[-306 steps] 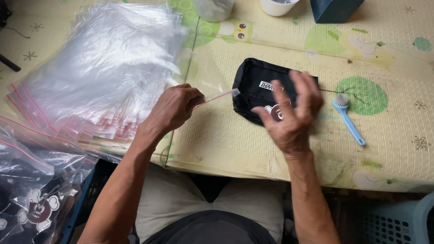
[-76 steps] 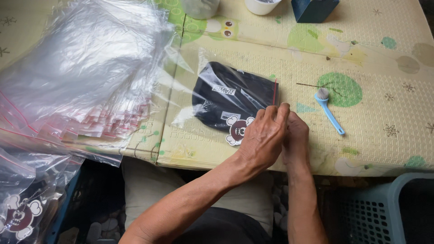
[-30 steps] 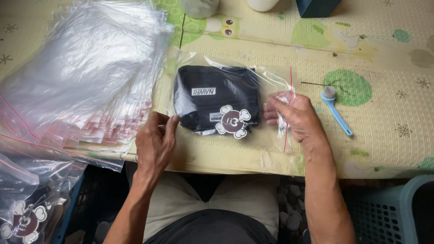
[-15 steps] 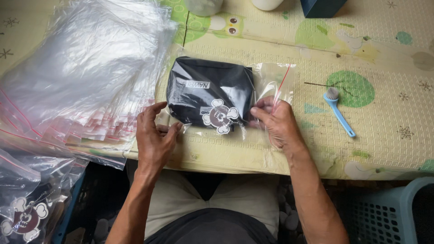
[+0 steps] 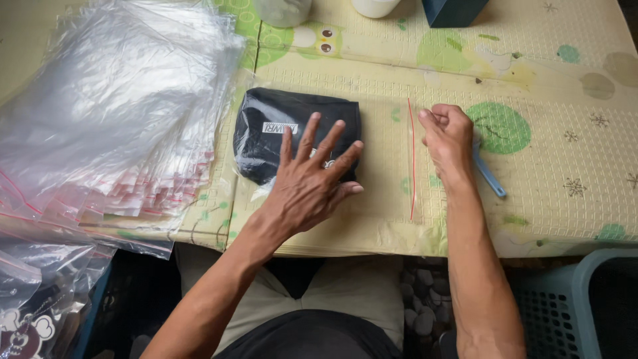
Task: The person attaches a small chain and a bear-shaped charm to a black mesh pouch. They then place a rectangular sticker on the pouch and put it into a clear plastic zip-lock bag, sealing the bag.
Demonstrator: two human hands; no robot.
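**Low table with play-mat cover: bagging station**

Surface: table [image 5: 571, 219] covered by a cream foam mat with green spots and owl prints. Left side: large stack of clear zip bags [image 5: 113, 113] with red seal strips. Centre: black folded garment [image 5: 292, 133] inside a clear zip bag [image 5: 392, 166], lying flat. Left hand [image 5: 309, 183] pressed flat on the garment, fingers spread apart. Right hand [image 5: 448, 136] closed, pinching the bag's red-striped mouth edge. Blue-handled brush [image 5: 488, 174] just beside the right hand. Below the table edge: pebbled floor [image 5: 419, 292], blue-grey basket [image 5: 585, 306] at right.
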